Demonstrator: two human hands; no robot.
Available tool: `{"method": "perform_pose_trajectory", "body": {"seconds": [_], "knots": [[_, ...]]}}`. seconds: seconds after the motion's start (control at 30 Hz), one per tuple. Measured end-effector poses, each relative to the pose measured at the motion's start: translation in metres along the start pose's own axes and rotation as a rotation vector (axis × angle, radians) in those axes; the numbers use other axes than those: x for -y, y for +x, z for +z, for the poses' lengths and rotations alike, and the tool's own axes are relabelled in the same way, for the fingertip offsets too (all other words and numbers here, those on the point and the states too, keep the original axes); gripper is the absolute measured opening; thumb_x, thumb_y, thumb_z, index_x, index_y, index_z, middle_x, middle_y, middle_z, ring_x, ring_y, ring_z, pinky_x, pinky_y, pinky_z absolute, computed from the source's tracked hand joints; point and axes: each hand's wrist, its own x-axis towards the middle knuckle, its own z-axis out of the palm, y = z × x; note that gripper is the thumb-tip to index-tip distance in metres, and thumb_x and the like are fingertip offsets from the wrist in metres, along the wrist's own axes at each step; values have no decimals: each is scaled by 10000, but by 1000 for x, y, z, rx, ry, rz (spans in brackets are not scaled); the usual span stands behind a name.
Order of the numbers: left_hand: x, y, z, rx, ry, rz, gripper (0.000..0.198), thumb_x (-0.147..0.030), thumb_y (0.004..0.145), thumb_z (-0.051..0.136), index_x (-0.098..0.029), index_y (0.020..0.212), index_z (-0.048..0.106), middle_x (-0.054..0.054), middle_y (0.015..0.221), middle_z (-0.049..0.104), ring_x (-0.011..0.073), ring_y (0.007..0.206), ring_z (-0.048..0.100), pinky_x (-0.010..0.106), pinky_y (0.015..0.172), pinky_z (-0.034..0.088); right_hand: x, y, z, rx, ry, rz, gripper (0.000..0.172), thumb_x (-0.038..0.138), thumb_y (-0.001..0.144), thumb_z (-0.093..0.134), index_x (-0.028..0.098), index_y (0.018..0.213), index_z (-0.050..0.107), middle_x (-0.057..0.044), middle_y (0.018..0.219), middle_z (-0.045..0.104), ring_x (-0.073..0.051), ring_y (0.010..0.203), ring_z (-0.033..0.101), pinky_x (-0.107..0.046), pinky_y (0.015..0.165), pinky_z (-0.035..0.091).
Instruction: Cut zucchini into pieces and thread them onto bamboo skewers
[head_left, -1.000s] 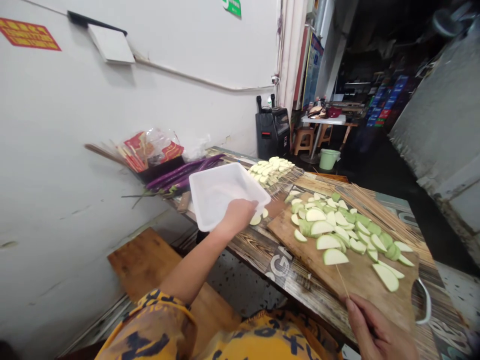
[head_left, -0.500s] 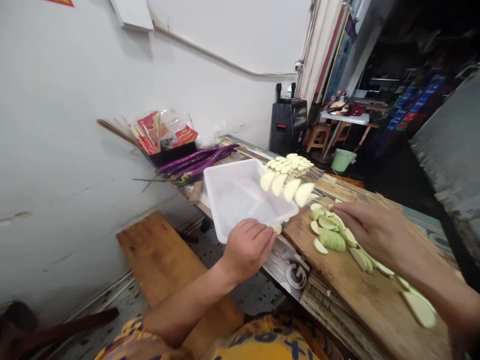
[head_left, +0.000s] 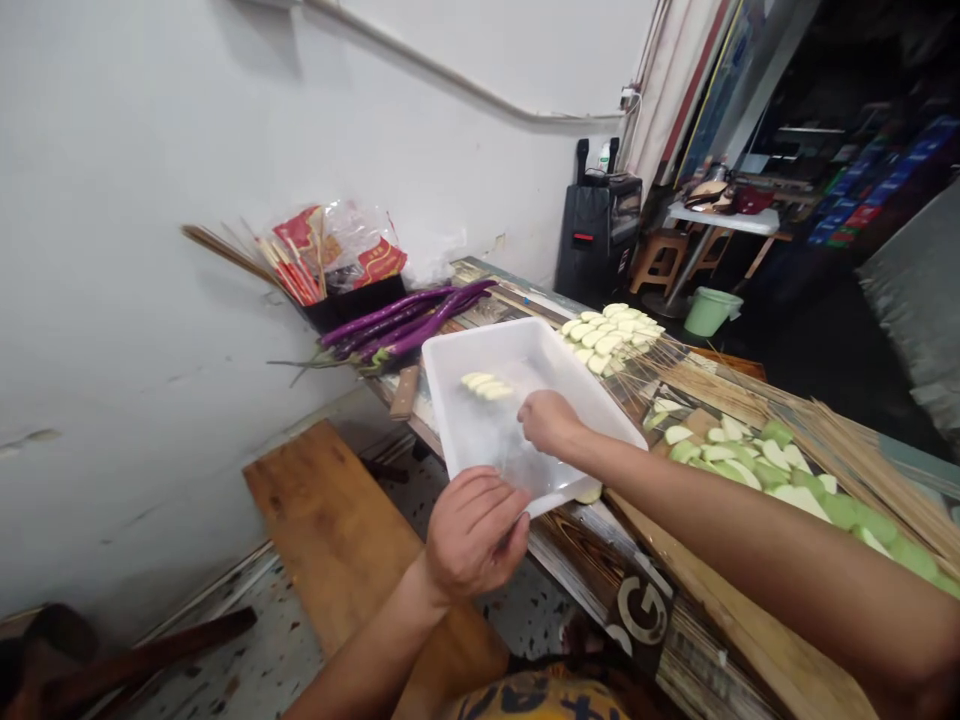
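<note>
My left hand (head_left: pixel 476 535) is closed at the near corner of a white plastic tray (head_left: pixel 439 400), its fingers on the rim. Inside the tray my right hand (head_left: pixel 551 425) is pinched at the end of a skewer of pale vegetable slices (head_left: pixel 487 386); the thin stick itself is hardly visible. Those slices lie over the tray's floor, toward its left side. Under my right forearm, green-skinned cut slices (head_left: pixel 772 465) are heaped on a wooden cutting board (head_left: pixel 750 600). More pale slices (head_left: pixel 611 335) rest in rows beyond the tray, with thin sticks poking out.
Long purple eggplants (head_left: pixel 412 320) lie beside a black box (head_left: pixel 356 303) of skewers and plastic packaging near the wall. A wooden handle (head_left: pixel 405 392) sticks out left of the tray. Bundled bamboo skewers (head_left: pixel 877 450) lie at right. Below stands a wooden bench (head_left: pixel 330 530).
My right hand has moved left from above the cutting board into the tray, carrying the skewered slices down there. My left hand stays at the tray's near corner. The view has shifted slightly.
</note>
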Motion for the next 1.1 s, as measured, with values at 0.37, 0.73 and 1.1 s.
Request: {"method": "perform_pose_trajectory", "body": {"seconds": [0.37,0.73,1.1], "knots": [[4,1,3,54,47,24,241,-91,705,626,-142,939,606,34,701,679,142,647,607,330,722,523,26,15,33,271,-136,-91,319,338,884,563,155,1146,554,-82,1132,576,-198,949,588,-397,789,508],[7,1,4,93,56,29,233,-89,727,606,-148,952,618,42,734,684,149,689,619,330,756,517,24,-1,25,126,-319,-382,221,317,898,537,139,1008,609,-64,981,634,-180,864,610,-367,749,500],[-17,32,-28,130,-7,208,353,-61,731,613,-167,1068,611,63,797,691,199,741,624,376,792,496,-170,-162,-48,-632,-125,199,278,348,911,404,230,981,646,-9,857,693,-153,756,610,-237,633,372]]}}
